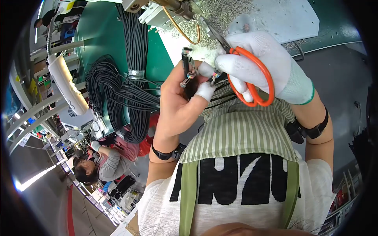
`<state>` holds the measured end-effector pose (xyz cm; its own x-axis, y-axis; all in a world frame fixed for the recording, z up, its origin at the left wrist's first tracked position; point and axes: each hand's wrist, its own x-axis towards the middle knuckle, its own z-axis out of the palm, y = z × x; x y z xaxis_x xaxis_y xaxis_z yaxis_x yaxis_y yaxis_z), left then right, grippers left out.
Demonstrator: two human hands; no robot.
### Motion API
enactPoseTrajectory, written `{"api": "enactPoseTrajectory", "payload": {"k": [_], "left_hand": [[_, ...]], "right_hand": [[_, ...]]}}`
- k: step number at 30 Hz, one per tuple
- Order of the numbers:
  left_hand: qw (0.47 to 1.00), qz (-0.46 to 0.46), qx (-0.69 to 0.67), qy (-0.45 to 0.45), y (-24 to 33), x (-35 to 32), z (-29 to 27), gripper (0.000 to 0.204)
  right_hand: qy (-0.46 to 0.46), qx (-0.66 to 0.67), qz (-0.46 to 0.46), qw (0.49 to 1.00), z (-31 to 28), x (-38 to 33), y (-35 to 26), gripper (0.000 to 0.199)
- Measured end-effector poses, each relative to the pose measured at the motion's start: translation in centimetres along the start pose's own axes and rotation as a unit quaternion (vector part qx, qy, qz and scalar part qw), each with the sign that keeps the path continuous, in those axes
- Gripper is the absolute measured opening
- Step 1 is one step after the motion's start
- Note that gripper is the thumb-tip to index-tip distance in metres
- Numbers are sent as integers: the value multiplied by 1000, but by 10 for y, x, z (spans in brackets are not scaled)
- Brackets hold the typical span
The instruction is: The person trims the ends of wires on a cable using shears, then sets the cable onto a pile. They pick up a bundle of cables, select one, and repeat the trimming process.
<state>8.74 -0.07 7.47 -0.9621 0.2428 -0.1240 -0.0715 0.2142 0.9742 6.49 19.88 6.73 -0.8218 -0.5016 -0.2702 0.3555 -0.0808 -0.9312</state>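
Note:
My left hand (173,106), bare but for white covers on the thumb and a fingertip, is closed around several black cables. Small coloured wires (215,76) stick out of one cable end between thumb and finger, and other cable ends with small metal connectors (188,75) stand up beside them. In a white knitted glove, my right hand (262,59) grips scissors (270,78) with orange-red handles. Their metal blades point up and left, away from the cable ends. The gloved fingertips are close to the coloured wires; whether they touch is hard to see.
A thick bundle of black cables (136,47) lies across the green table (100,29) on the left. Ahead, many small clippings (236,11) cover a pale board (293,19), beside a metal machine part (179,8). A lamp (67,84) and a seated co-worker (112,163) are further left.

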Motion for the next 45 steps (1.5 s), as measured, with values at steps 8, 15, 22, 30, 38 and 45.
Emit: {"api": "enactPoseTrajectory", "payload": {"k": [8,15,22,30,38,45], "left_hand": [[996,41,-20,72,-9,2,-6,23],[986,135,71,70,-17,4,0,27],[953,237,181,57,-27,-1,-5,33],[998,7,-16,67,-17,3,-5,23],[998,-47,-7,36,-19,11,-12,17],[955,-185,-233,-6,-57,46,-50,5]], "right_hand": [[275,-437,-291,805,33,1,39,15],[186,-418,-245,855,35,-10,45,15],[127,-275,-215,929,34,-8,42,14],[218,-387,-270,854,39,-5,47,10],[94,-259,-185,943,32,0,54,12],[162,-167,-59,971,-7,10,32,27]]}}
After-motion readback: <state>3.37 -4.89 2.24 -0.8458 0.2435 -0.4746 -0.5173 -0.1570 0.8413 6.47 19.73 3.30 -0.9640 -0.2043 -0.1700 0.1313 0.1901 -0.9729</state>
